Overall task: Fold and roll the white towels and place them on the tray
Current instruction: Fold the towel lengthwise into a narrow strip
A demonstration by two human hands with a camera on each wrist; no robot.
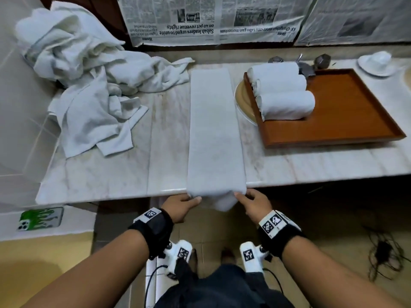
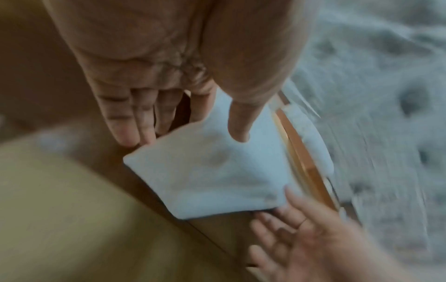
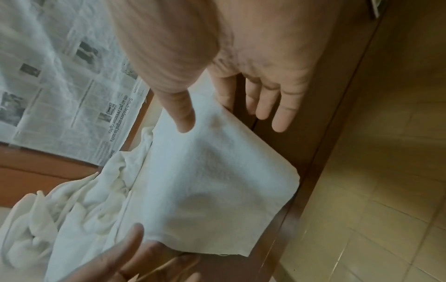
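A long folded white towel [image 1: 213,130] lies as a strip down the marble counter [image 1: 111,174], and its near end hangs over the front edge. My left hand [image 1: 193,201] pinches the left near corner, thumb on top [image 2: 217,122]. My right hand [image 1: 240,196] pinches the right near corner the same way [image 3: 205,112], its other fingers straight. The towel end [image 2: 212,175] [image 3: 212,181] sags between the two hands. The wooden tray [image 1: 333,125] sits at the right with three rolled towels [image 1: 284,105] along its left side.
A heap of unfolded white towels [image 1: 89,74] [image 3: 60,209] covers the counter's left. A beige basin [image 1: 242,103] lies partly under the tray, with tap handles [image 1: 311,65] and a white cup on a saucer [image 1: 375,63] behind. Newspaper [image 1: 200,18] covers the wall. A phone [image 1: 40,218] lies low left.
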